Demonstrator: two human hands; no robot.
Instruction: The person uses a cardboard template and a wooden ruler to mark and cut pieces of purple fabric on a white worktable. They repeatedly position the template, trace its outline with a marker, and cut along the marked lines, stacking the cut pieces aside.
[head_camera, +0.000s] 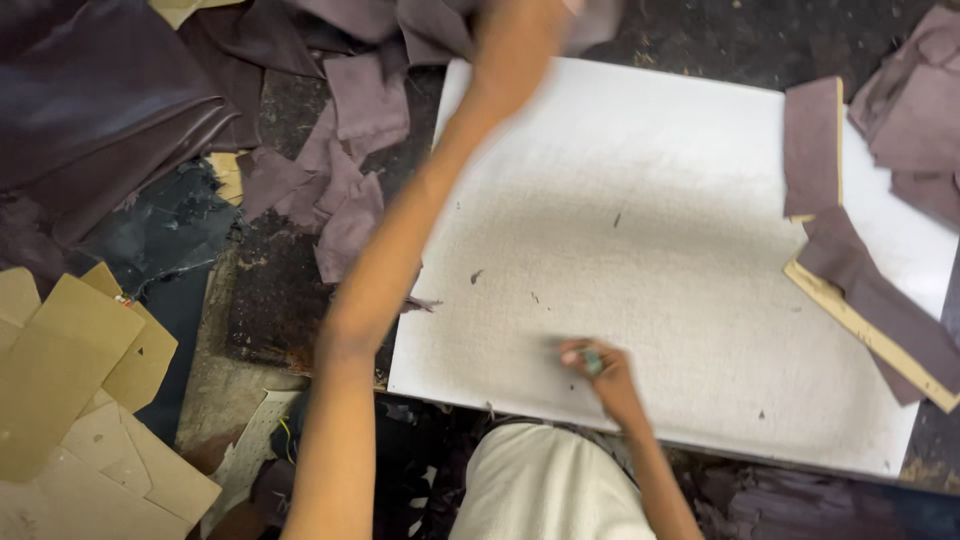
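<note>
Dark, scuffed desk (260, 300) carried a pale cutting board (680, 250), purple leather scraps (350, 160) and tan card patterns (70, 350). From the head view, the left arm stretched far forward across the board's upper left corner; its hand (515, 20) was blurred and cut off by the frame's top, so its grip could not be told. The right hand (600, 365) rested at the board's near edge, fingers pinched round a small greenish object (593, 360), too blurred to identify or tell its axis.
</note>
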